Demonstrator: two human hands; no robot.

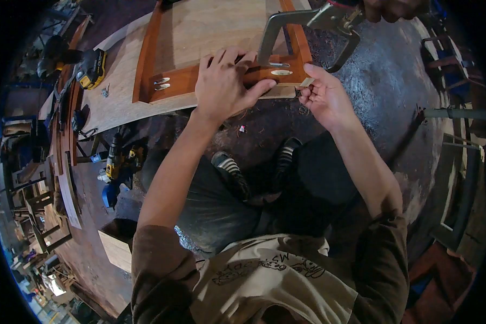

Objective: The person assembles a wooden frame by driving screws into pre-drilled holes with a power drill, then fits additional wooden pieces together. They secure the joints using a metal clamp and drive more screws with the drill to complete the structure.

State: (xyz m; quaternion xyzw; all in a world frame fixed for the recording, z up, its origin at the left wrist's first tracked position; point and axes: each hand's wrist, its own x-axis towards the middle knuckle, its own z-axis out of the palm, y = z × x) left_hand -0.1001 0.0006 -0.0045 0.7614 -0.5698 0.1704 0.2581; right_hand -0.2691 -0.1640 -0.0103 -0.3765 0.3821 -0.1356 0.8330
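Note:
A reddish-brown wooden frame (181,77) lies on a pale plywood board (116,110). My left hand (224,83) is laid across its near rail, fingers curled over the top and thumb along the near edge. Oval pocket holes show at both ends of that rail. At the right corner, my right hand (328,100) pinches a small pale flat piece (307,82) between thumb and fingers, close against the frame's edge. Over this corner reaches a metal locking clamp (291,21), its handle in another person's hand (397,8).
A cordless drill (92,69) with a yellow battery sits on the plywood to the left. Another drill (113,156) is lower left, near an open wooden box (116,248). Long timber strips (65,124) lie along the left. A metal bar (456,113) juts in from the right.

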